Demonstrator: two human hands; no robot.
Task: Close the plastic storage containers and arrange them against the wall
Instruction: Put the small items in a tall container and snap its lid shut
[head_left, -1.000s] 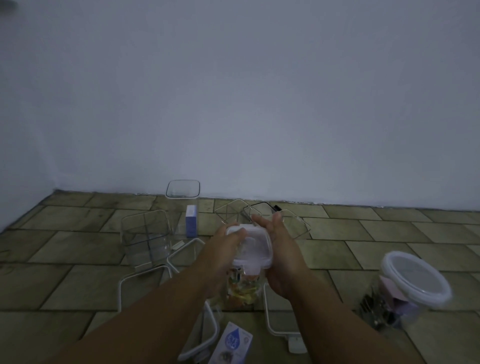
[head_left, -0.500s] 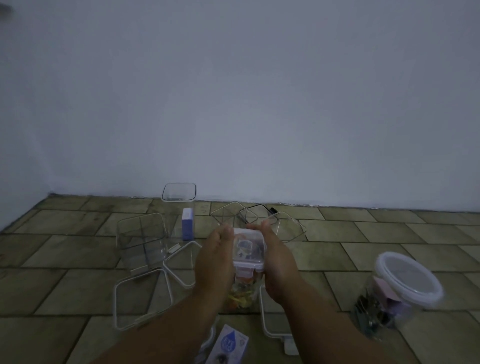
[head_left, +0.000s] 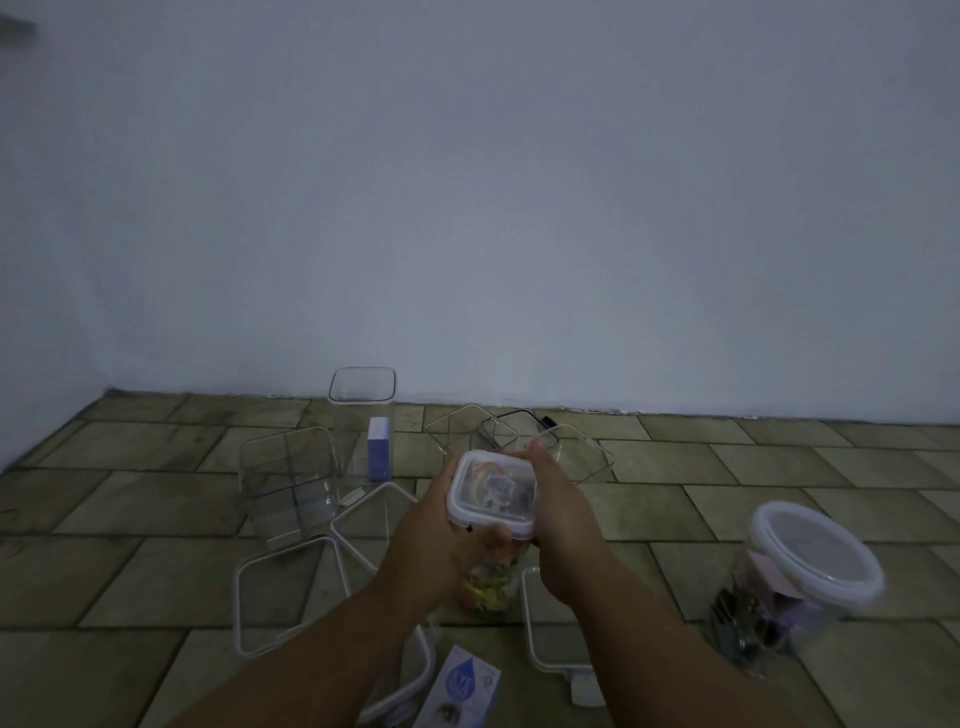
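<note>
Closing one jar is the step you are on: your left hand (head_left: 434, 525) and right hand (head_left: 558, 512) clamp a white lid (head_left: 492, 493) from either side, on top of a clear jar (head_left: 488, 582) of colourful bits. The lid sits between your palms, the jar hangs below them, held above the floor (head_left: 727, 467). Whether the latches are snapped down you cannot tell from here. Next, judge the seal: press each edge flap, then carry the jar forward to the wall (head_left: 519, 208). Other tubs, such as the tall tub (head_left: 362, 400) by the wall, stand open, loose lids near them; the round tub (head_left: 810, 571) to your right looks lidded.
</note>
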